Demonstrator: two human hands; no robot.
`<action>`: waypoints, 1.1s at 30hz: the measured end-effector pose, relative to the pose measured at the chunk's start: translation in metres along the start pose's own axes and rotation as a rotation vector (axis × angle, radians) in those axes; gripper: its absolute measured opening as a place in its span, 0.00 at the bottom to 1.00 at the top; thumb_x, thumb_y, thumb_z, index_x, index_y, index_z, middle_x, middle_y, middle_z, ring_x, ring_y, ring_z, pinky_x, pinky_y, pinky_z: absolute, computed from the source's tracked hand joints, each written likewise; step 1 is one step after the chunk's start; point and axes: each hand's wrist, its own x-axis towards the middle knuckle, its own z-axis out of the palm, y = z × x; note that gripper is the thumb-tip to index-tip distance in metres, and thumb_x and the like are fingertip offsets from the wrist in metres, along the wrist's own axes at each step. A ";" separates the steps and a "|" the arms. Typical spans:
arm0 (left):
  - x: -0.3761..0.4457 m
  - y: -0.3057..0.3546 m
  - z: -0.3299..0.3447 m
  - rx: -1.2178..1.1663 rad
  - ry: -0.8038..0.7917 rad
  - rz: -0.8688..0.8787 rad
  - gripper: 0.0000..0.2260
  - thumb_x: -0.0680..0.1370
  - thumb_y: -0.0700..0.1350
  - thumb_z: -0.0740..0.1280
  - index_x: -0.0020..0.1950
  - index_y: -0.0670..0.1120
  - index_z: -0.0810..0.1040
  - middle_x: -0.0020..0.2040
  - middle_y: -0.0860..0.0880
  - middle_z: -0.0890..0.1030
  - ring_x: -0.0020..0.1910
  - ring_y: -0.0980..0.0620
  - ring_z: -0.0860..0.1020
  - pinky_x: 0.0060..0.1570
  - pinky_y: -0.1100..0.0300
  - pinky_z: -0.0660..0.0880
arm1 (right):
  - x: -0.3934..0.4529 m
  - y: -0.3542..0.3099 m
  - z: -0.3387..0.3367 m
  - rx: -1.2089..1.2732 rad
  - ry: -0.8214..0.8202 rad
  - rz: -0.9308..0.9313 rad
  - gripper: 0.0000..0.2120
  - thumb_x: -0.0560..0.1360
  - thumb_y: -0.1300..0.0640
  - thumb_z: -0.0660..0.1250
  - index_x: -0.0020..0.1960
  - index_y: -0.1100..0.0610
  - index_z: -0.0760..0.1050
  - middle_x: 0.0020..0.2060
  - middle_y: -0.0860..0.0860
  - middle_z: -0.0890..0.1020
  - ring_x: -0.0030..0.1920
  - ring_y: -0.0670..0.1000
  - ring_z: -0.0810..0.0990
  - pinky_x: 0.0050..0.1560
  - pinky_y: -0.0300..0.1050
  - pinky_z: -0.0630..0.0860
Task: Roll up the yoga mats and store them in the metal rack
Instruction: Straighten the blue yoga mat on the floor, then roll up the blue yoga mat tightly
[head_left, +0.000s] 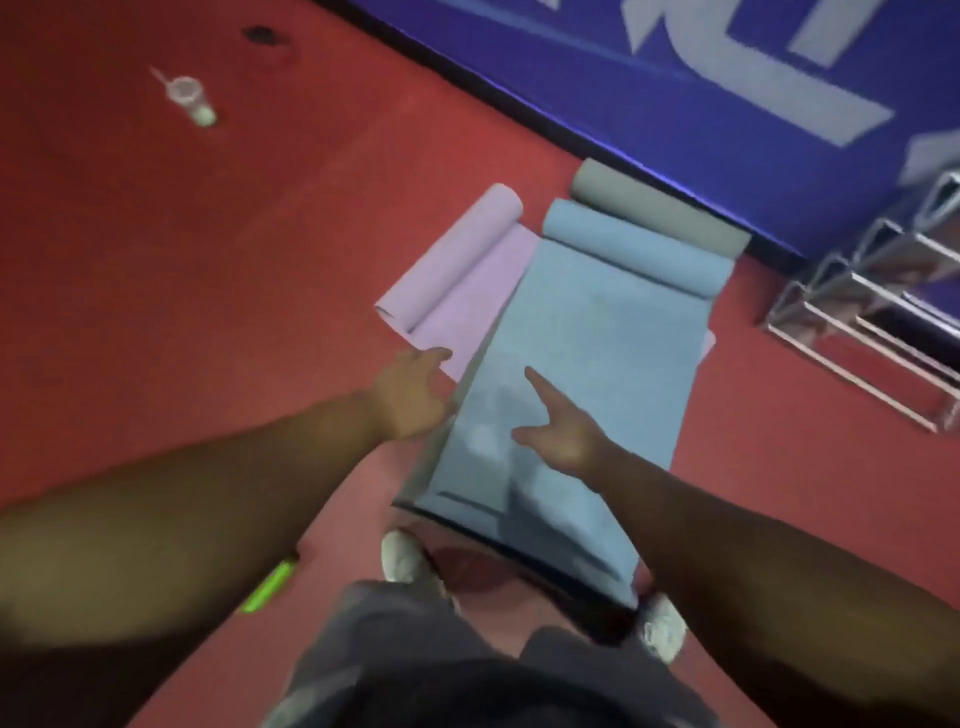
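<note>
The blue mat (582, 364) is spread half-unrolled on the red floor (208, 312), near the metal rack (872, 312). Both hands, left (410, 395) and right (566, 436), are held open above it, nothing gripped.

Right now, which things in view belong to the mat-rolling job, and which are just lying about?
Belongs to the job:
blue mat, partly unrolled
lilac mat, partly unrolled
grey mat, rolled up
metal rack
left hand and right hand, both open

Lying about:
plastic cup
green object
</note>
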 end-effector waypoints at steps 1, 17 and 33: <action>0.002 -0.004 -0.007 0.035 0.000 0.047 0.31 0.79 0.50 0.68 0.80 0.48 0.62 0.75 0.41 0.69 0.74 0.43 0.66 0.68 0.57 0.64 | -0.005 0.000 0.010 0.015 0.058 0.001 0.36 0.78 0.56 0.69 0.80 0.42 0.57 0.78 0.48 0.63 0.64 0.51 0.76 0.60 0.38 0.71; 0.012 -0.019 0.088 0.655 -0.208 0.382 0.22 0.81 0.53 0.56 0.75 0.53 0.69 0.70 0.48 0.74 0.65 0.46 0.75 0.60 0.53 0.75 | -0.058 0.129 0.133 0.036 0.316 0.326 0.16 0.80 0.56 0.62 0.67 0.50 0.77 0.64 0.51 0.79 0.61 0.52 0.78 0.60 0.39 0.71; 0.316 -0.204 0.346 0.952 -0.433 0.639 0.15 0.82 0.50 0.62 0.68 0.50 0.73 0.67 0.48 0.74 0.64 0.44 0.76 0.58 0.51 0.74 | 0.269 0.297 0.332 -0.419 0.016 0.499 0.35 0.77 0.65 0.60 0.80 0.43 0.58 0.81 0.52 0.53 0.80 0.62 0.49 0.76 0.62 0.58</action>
